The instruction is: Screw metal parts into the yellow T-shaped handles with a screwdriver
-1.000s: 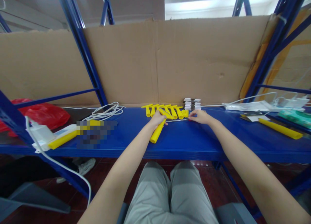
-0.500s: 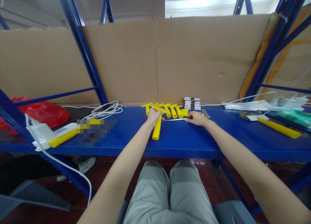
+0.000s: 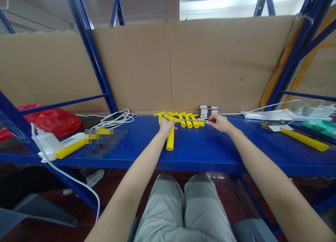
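Note:
My left hand (image 3: 165, 126) is closed around the head of a yellow T-shaped scraper (image 3: 170, 141), whose round handle points toward me over the blue shelf. A thin, straight metal strip (image 3: 194, 120) runs sideways from near the scraper's head to my right hand (image 3: 219, 123), which pinches its right end. Whether the strip touches the scraper is hidden by my left fingers. Behind both hands lie several more yellow T-shaped scrapers (image 3: 189, 121) in a row. A stack of small white boxes with dark marks (image 3: 208, 112) stands just beyond my right hand.
On the blue shelf (image 3: 141, 140), a white cable coil (image 3: 117, 119) and a red plastic bag (image 3: 63, 125) lie left, near a white power strip (image 3: 51, 147). Another yellow handle (image 3: 304, 139) rests at the right. Cardboard (image 3: 204, 67) walls off the back.
My right hand has moved up and slightly right, lifting the metal strip so that it now passes in front of the row of scrapers. My left hand keeps its hold.

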The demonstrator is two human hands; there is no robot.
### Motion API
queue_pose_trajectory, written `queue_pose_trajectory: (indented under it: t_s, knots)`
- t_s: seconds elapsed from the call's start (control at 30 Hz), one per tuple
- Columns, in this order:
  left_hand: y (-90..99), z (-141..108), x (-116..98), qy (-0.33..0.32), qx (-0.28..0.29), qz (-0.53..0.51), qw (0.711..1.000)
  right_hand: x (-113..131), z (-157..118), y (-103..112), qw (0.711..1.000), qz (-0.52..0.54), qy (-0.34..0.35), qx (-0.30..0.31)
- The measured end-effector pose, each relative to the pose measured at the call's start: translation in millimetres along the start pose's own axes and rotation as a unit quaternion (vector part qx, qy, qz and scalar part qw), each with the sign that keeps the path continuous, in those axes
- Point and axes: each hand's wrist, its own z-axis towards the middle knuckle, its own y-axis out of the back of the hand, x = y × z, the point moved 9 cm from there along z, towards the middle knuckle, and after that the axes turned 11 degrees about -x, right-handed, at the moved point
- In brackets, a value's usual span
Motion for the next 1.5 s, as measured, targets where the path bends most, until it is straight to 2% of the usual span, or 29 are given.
queue_pose_trajectory:
  t_s: [0.1, 0.27, 0.6, 1.13, 1.3, 1.5]
  knots:
    - [-2.7, -1, -3, -0.032, -0.007, -0.009, 0.999, 3, 0, 5, 0.999, 0.029, -0.008, -0.025]
    - [-13.9, -9, -1, -0.048, 0.026, -0.003, 0.999, 9, -1, 6, 0.999, 0.032, -0.004, -0.034]
    - [-14.5, -22, -4, -0.05, 0.036, 0.075, 0.995, 9, -1, 4, 0.999, 0.022, 0.014, -0.04]
    - [-15.7, -25, -8, -0.071, 0.048, 0.1, 0.991, 7, -1, 3, 0.999, 0.001, 0.011, -0.033]
    - [-12.8, -26, -11, -0.094, 0.033, 0.152, 0.983, 6, -1, 2, 1.0, -0.001, 0.002, -0.026]
    - [-9.4, -27, -17, -0.131, 0.016, 0.226, 0.965, 10, -3, 1, 1.0, 0.019, 0.021, -0.003]
